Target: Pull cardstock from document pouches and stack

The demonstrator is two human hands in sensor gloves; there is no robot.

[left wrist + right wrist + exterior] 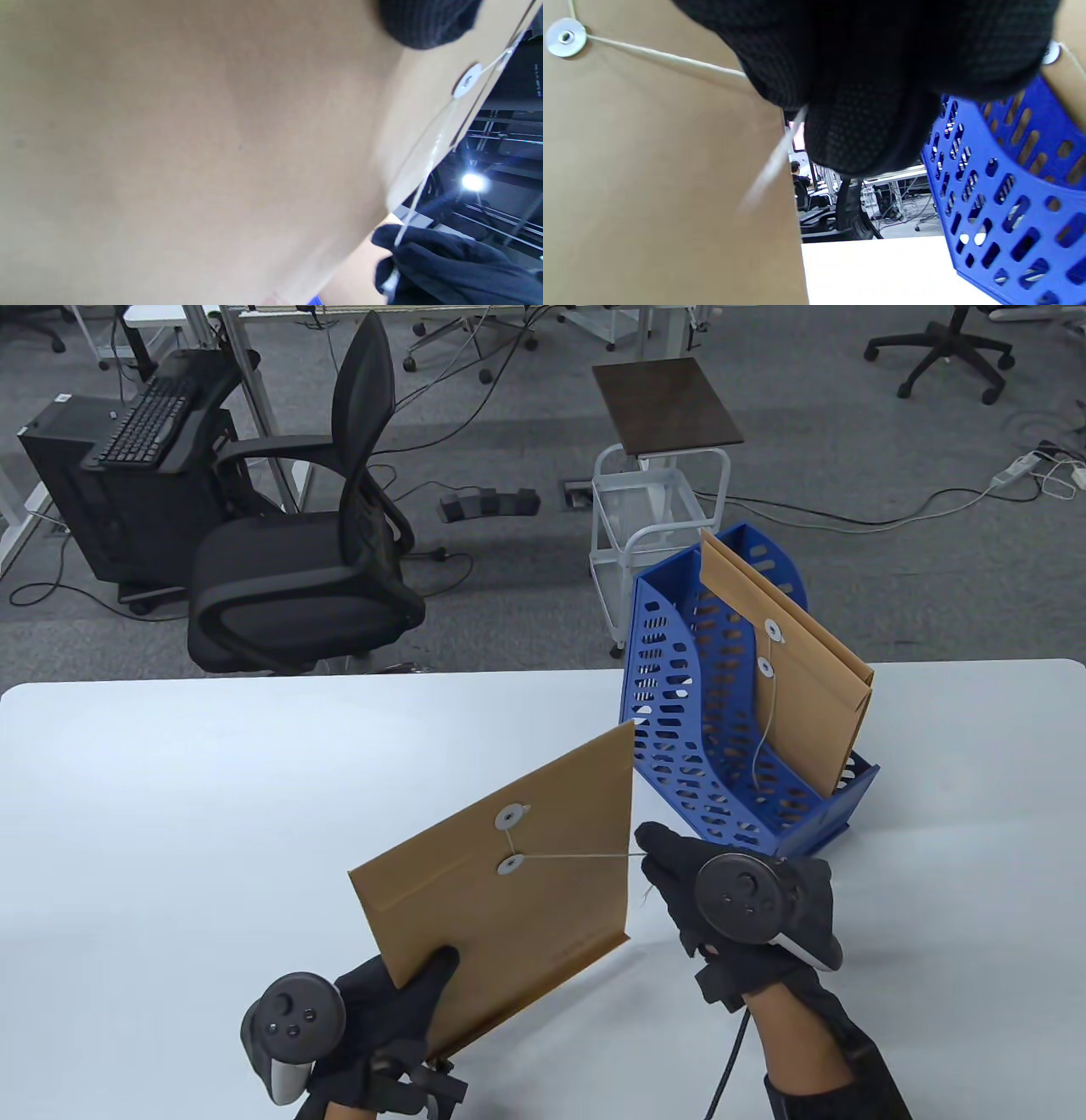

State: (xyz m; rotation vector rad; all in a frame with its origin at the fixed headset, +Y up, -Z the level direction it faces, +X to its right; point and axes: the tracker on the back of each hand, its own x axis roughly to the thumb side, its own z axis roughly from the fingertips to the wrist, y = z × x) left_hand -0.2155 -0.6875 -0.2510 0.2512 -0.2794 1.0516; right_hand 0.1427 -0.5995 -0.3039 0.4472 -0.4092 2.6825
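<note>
My left hand (407, 993) grips the lower corner of a brown document pouch (517, 882) and holds it tilted above the table. The pouch fills the left wrist view (191, 148). A white string (577, 857) runs taut from the pouch's lower round clasp (512, 864) to my right hand (670, 865), which pinches its end just right of the pouch. The string (666, 61) and clasp (565, 37) also show in the right wrist view. The pouch flap looks closed. No cardstock is visible.
A blue perforated file holder (721, 729) stands on the white table (212, 814) at the back right, with another brown pouch (797, 678) upright in it. A black office chair (314, 551) and a small white cart (662, 500) stand beyond the table's far edge.
</note>
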